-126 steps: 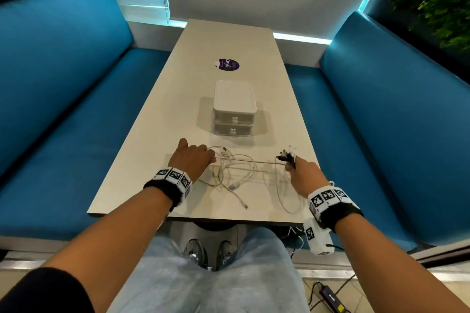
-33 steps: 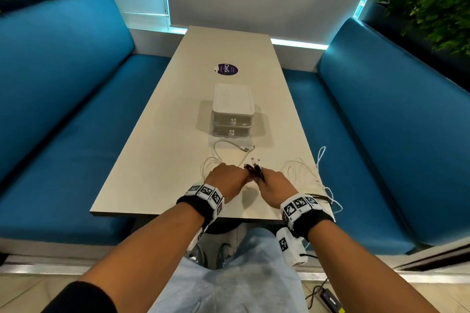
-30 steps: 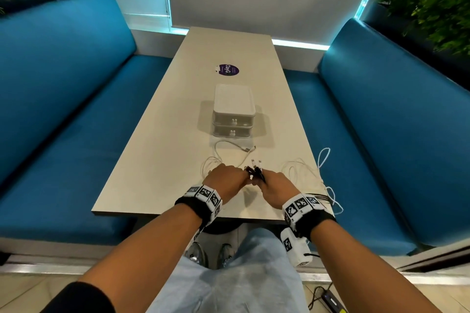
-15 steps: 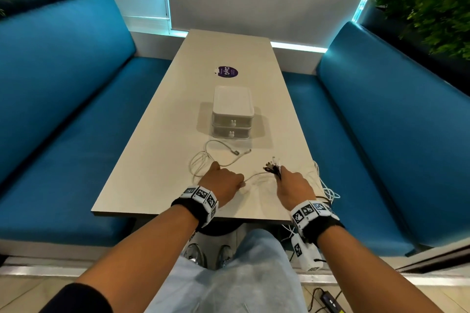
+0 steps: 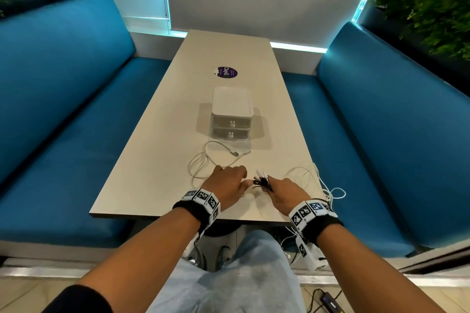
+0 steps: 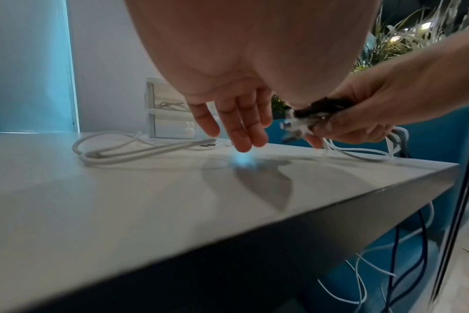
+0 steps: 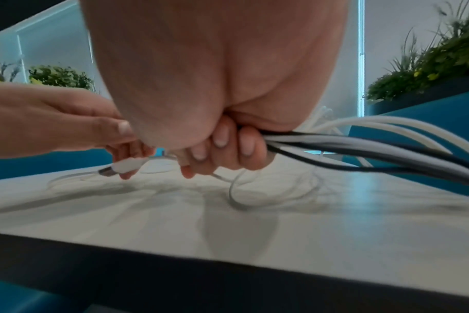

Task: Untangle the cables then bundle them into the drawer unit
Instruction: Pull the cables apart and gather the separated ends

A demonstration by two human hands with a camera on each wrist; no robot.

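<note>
Gripping a bunch of cables by their plug ends, the right hand is hovering at the near edge of the table, fingers curled tight round them, the tails trailing off that edge. Just beside it, the left hand is reaching in with its fingers straight and relaxed, holding nothing in its own wrist view. Beyond both hands, a loose white cable is lying coiled in front of the drawer unit, whose drawers are shut. These leads are probably light, limp and prone to snagging, so taking them near the plugs seems safest. Half a second ago the hands were further apart.
</note>
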